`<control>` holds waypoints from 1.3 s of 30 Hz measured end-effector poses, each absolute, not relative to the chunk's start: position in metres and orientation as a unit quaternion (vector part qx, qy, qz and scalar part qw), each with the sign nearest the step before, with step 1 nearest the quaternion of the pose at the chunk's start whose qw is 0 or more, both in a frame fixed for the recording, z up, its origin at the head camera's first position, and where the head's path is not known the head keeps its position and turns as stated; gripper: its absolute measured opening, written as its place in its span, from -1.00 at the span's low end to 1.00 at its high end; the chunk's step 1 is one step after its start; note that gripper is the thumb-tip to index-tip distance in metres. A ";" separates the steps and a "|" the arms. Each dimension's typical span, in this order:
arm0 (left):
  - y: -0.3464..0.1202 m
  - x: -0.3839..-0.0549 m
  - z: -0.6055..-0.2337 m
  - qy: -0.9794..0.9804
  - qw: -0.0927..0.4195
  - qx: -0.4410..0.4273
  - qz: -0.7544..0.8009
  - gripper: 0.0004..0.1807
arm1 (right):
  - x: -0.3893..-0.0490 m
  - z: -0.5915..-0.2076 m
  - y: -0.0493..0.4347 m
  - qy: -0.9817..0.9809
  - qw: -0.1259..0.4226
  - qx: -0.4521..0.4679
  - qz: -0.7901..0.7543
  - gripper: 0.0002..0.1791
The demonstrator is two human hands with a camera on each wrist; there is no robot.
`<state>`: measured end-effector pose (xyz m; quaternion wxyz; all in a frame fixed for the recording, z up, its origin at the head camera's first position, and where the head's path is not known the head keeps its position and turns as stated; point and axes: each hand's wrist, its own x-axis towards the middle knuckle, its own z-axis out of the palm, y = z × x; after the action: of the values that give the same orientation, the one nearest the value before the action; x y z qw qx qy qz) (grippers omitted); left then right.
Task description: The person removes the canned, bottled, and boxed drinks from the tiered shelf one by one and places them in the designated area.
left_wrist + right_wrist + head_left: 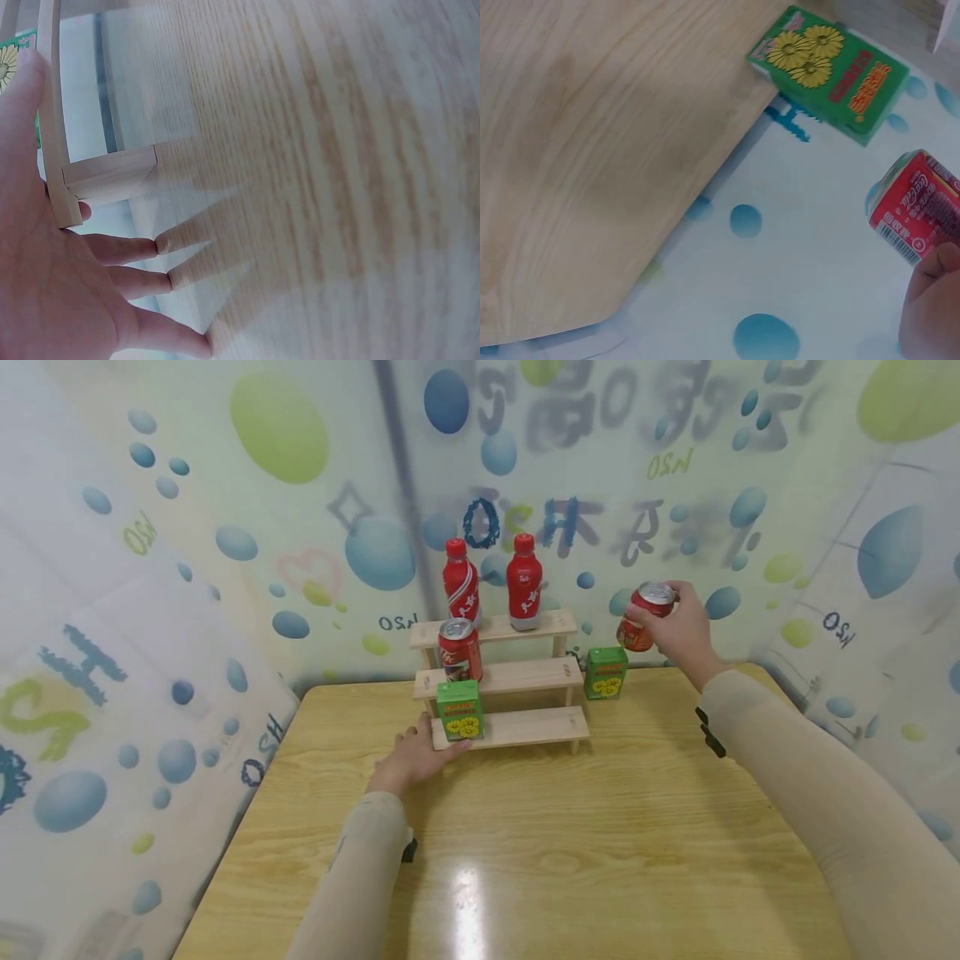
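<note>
My right hand grips a red Coca-Cola can, tilted, in the air at the right. In the right wrist view the can shows its printed side, with part of the hand below it. A green carton with yellow flowers stands below the can, beside the wooden three-tier rack. At the rack's lower left end rests my left hand. Its thumb lies along the bottom board, and the other fingers spread fairly straight toward the table.
Two red bottles stand on the top tier. Another red can is on the middle tier's left, and a second green carton on the bottom tier's left. Patterned walls enclose the wooden table at the back and sides.
</note>
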<state>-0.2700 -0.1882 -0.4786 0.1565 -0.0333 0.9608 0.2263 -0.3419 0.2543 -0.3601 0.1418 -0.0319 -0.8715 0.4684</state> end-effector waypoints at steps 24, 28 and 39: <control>-0.189 -0.271 -0.481 0.962 0.152 -0.035 0.226 0.53 | -0.346 -0.437 0.287 -0.882 0.113 -0.067 0.453 0.06; -0.188 -0.270 -0.481 0.962 0.150 -0.038 0.226 0.53 | -0.347 -0.440 0.285 -0.885 0.106 -0.064 0.449 0.06; -0.189 -0.269 -0.480 0.958 0.150 -0.046 0.238 0.54 | -0.346 -0.451 0.289 -0.891 0.091 -0.063 0.440 0.06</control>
<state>-0.2693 -0.1886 -0.4799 0.1500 -0.0459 0.9585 0.2383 -0.3463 0.2889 -0.4511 0.0914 -0.0628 -0.8914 0.4395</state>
